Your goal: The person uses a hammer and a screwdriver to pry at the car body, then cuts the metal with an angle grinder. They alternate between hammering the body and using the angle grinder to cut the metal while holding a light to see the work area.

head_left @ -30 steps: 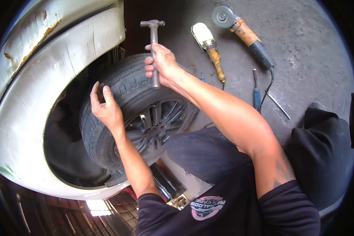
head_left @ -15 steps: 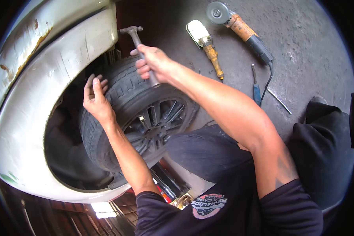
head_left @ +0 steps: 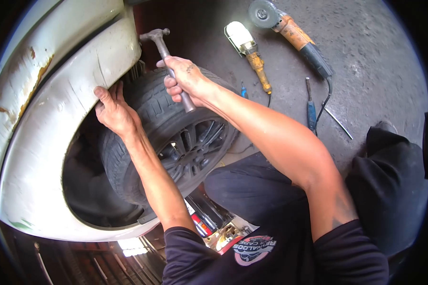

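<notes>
My right hand (head_left: 188, 78) is wrapped round the handle of a ball-peen hammer (head_left: 162, 47), whose head points up and left, close to the front end of a white car fender (head_left: 43, 147). At the wheel arch edge, my left hand (head_left: 118, 114) grips the fender lip, thumb on the painted outside and fingers tucked behind it, partly hidden. Just below both hands stands the tire (head_left: 152, 102) on a dark spoked wheel (head_left: 192, 149). Scratches and thin dark creases mark the fender near my left hand.
On the grey floor lie a lit work lamp (head_left: 254, 61), an angle grinder (head_left: 297, 40) with its cord, a blue-handled screwdriver (head_left: 310, 109) and a thin metal rod (head_left: 338, 123). A smaller blue-handled tool (head_left: 244, 90) lies near the lamp. Rust (head_left: 35, 85) shows on the upper body panel.
My left hand has moved from over the wheel well onto the fender lip and closed on it. The hammer stays in my right hand, slightly shifted. The view has tilted a little.
</notes>
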The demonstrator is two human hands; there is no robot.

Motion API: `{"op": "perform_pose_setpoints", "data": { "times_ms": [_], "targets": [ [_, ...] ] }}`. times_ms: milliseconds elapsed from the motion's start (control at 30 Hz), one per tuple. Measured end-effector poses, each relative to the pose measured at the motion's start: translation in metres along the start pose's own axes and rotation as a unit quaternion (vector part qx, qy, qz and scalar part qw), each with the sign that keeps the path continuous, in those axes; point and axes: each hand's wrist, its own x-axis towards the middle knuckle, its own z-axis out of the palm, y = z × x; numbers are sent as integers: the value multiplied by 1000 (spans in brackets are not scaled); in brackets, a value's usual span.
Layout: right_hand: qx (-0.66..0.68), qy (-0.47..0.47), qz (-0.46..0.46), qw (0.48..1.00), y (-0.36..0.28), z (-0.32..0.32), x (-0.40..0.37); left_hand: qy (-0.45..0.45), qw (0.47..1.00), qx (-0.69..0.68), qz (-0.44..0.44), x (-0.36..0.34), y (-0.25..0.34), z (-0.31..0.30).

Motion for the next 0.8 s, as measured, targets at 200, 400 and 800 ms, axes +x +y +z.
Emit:
{"op": "perform_pose_setpoints", "data": {
  "times_ms": [200, 400, 800],
  "targets": [
    [-29, 67, -37, 997, -16, -14, 6, 28, 999, 35, -7, -5, 4, 5],
    [-7, 45, 32, 998, -11, 9, 3, 44, 999, 23, 3, -5, 6, 16],
    [3, 46, 79, 996, -17, 2, 1, 44, 997, 60, 6, -4, 8, 21]
  ]
}}
